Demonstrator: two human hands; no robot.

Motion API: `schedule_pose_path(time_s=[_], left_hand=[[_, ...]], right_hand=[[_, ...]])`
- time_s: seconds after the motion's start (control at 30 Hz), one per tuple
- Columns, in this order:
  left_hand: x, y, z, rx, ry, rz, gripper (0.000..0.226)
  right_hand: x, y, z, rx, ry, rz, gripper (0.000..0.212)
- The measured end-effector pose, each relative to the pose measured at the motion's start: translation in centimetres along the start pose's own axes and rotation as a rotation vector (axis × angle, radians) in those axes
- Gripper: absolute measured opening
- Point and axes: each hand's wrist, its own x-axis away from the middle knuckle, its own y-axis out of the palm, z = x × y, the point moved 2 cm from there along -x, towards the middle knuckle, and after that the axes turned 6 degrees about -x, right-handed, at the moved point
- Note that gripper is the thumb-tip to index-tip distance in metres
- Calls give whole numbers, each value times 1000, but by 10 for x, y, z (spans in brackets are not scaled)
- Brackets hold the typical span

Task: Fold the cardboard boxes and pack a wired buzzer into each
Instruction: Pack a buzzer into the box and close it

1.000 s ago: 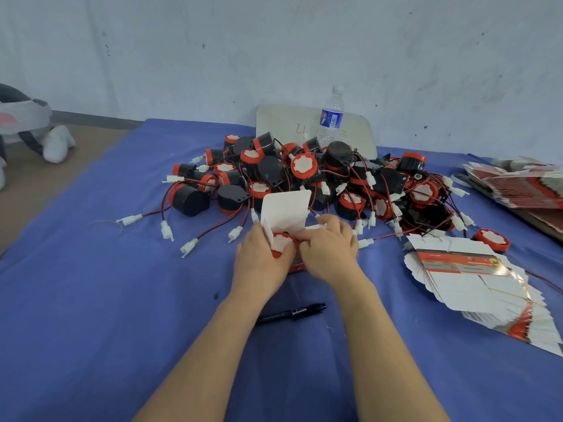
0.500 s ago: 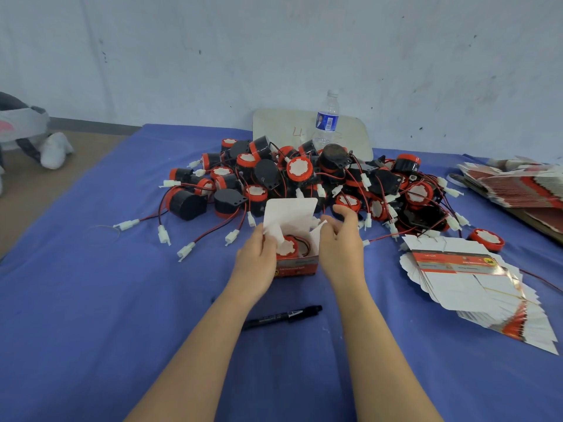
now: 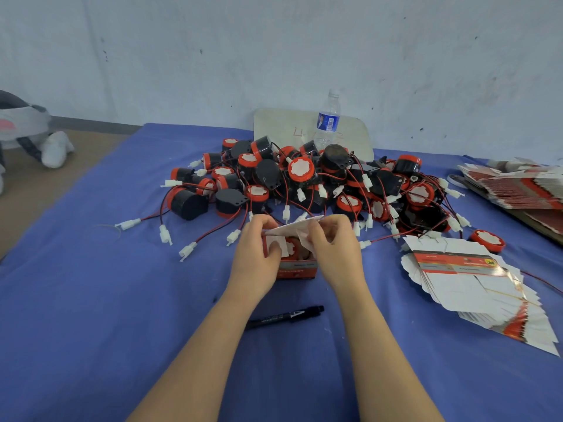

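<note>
Head cam: we had both hands on the cardboard box (image 3: 297, 268), which sat on the blue surface (image 3: 91, 300) right between them. Our left hand (image 3: 256, 257) gripped the box's left side, fingers curled over the white top flap (image 3: 292, 228), thumb on a small side flap inside the opening. Our right hand (image 3: 332, 248) pinched the right end of that flap, fingers bent. The flap was tilted down over the opening but not shut. One buzzer (image 3: 295, 249) sat inside the box, with only a bit of red rim showing between the flaps; we couldn't see its wire.

The buzzer pile (image 3: 301, 170), black bodies with red caps and red/black leads ending in white plugs, lay just beyond both hands. A water bottle (image 3: 327, 121) stood upright behind the pile. A fanned stack of flat box blanks (image 3: 466, 281) lay right of the right hand, with a second stack (image 3: 518, 184) further right and beyond it. A black pen (image 3: 286, 316) lay on the surface on the near side of the hands, between the forearms, apart from the box.
</note>
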Motion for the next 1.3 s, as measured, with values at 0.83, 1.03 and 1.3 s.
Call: schedule_pose_path(time_s=[0.83,1.03,1.3], left_hand=[[-2,-9,-10,-142,82,-193,20],[-1,-16,-14,-228,140,-299,35],[-2,-20,-14,-285,202,-344,49]], right_hand=[[0,-23,9,167,39,-497,45],[0,-25,12,192,4,-588,56],[-1,-22,17,145,-74,-487,43]])
